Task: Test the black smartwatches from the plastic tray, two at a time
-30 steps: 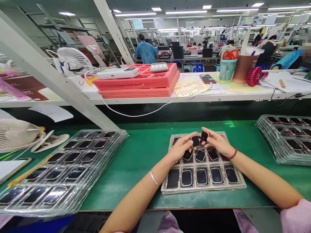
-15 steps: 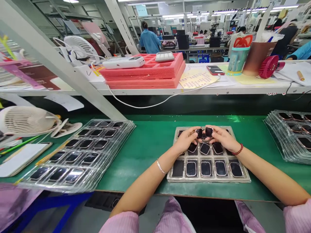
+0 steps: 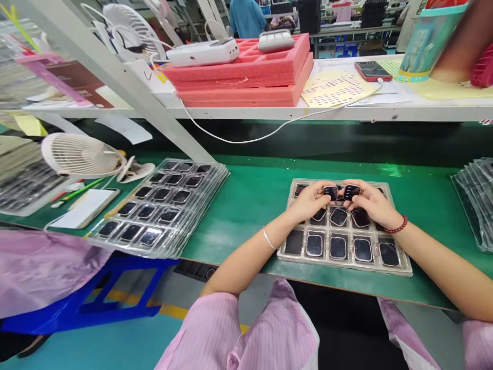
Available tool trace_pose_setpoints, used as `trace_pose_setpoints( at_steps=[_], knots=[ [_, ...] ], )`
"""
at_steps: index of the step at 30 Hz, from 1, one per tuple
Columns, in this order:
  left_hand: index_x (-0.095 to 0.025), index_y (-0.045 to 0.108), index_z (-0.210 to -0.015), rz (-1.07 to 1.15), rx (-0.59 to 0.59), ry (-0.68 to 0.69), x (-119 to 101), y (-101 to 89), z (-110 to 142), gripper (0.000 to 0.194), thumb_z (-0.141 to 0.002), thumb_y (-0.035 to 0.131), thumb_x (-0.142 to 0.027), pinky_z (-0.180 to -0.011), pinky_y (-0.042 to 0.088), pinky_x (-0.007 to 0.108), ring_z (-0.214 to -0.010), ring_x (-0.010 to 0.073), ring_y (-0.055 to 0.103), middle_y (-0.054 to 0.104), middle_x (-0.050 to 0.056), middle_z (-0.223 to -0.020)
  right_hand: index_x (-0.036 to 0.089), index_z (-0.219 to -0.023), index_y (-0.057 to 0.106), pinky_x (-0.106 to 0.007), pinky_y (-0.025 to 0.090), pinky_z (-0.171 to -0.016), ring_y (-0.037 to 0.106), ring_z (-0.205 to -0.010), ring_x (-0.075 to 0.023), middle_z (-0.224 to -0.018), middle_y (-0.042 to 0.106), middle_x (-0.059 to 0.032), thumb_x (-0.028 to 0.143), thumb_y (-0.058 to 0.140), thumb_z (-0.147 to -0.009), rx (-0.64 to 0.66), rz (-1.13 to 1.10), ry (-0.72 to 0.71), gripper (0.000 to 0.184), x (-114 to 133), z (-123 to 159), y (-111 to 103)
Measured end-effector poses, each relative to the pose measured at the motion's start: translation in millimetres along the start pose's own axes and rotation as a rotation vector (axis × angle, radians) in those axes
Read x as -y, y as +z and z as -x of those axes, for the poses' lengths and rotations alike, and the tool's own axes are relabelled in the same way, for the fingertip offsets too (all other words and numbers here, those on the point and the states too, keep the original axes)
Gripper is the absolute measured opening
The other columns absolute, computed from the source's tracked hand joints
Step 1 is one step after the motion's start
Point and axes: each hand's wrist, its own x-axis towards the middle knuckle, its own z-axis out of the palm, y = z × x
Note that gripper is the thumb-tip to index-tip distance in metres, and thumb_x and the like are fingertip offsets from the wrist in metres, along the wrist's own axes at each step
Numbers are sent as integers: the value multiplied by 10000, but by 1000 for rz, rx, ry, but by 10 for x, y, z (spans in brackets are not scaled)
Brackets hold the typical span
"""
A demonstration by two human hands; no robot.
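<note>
My left hand (image 3: 310, 201) pinches a small dark square watch case (image 3: 330, 192) with rounded corners. A second watch case (image 3: 351, 192), dark with a thin light rim, is gripped by my right hand (image 3: 374, 201). The two are held side by side, faces toward me, over the far half of a clear plastic tray (image 3: 344, 266). Similar cases sit in the tray's pockets, one of them a tilted watch case (image 3: 339, 216) just below my fingers. The near-left pocket (image 3: 294, 241) has no case in it. My hands hide part of the far row.
Left of me stands a stack of filled trays (image 3: 154, 216), with a small white fan (image 3: 79, 154) and a white pad (image 3: 85, 208) beyond it. More stacked trays (image 3: 475, 200) are at the right edge. A shelf (image 3: 246, 113) with red foam blocks (image 3: 239, 95) runs behind.
The view has tilted down and turned left. Both watch cases have been turned so that their faces point toward me and show light marks. My hands stay over the tray.
</note>
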Motion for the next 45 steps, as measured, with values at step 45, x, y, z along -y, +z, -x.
trace_pose_setpoints(
  at_steps=[45],
  knots=[
    [-113,627,-1034,-49,-21,49,-29,28,22,231,-835,611,-230,-607,520,201,-650,107,649,689,65,-877,198,-1073,646,-255,552,-571,667,-625,-128,-986,723,-79,431,651,-860,2,100,20,316,0,17,12]
  ],
)
